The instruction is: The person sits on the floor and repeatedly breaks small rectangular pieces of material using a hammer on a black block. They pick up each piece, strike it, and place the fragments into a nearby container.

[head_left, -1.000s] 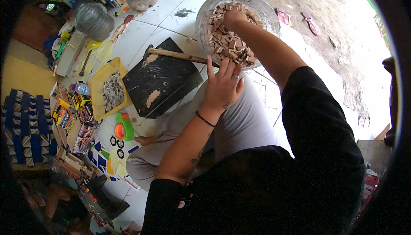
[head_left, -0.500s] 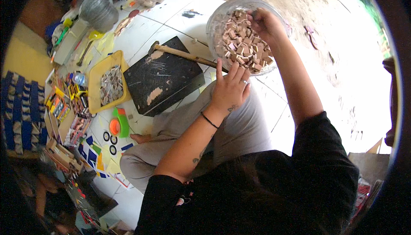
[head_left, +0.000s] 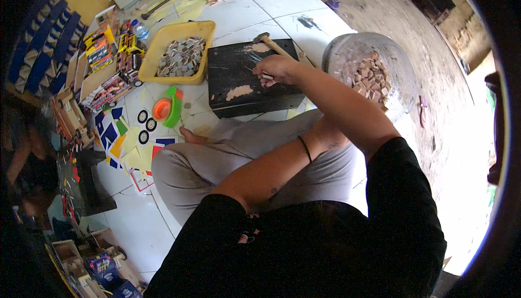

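Note:
My right hand [head_left: 275, 70] is closed over the black box [head_left: 239, 65], with a small pale-edged block [head_left: 267, 77] showing between the fingers. Under it, several thin nails [head_left: 254, 58] lie on the box top. A hammer [head_left: 275, 45] with a wooden handle rests across the box's far right part, just beyond this hand. My left hand [head_left: 332, 133] lies low over my right knee, mostly hidden beneath the right forearm, so its fingers do not show. Beyond the right forearm stands a clear round tub [head_left: 339, 54] of small brown wooden blocks [head_left: 372, 75].
A yellow tray [head_left: 145, 70] of small grey pieces sits left of the box. Nearby are a green-and-orange tape dispenser [head_left: 172, 108], black rings [head_left: 146, 123], coloured paper pieces [head_left: 115, 141] and toy-truck parts [head_left: 103, 54]. Another person [head_left: 27, 168] is at the far left.
My right hand has moved left from the block tub to above the black box. The left hand has gone under the right forearm. The whole view has swung left.

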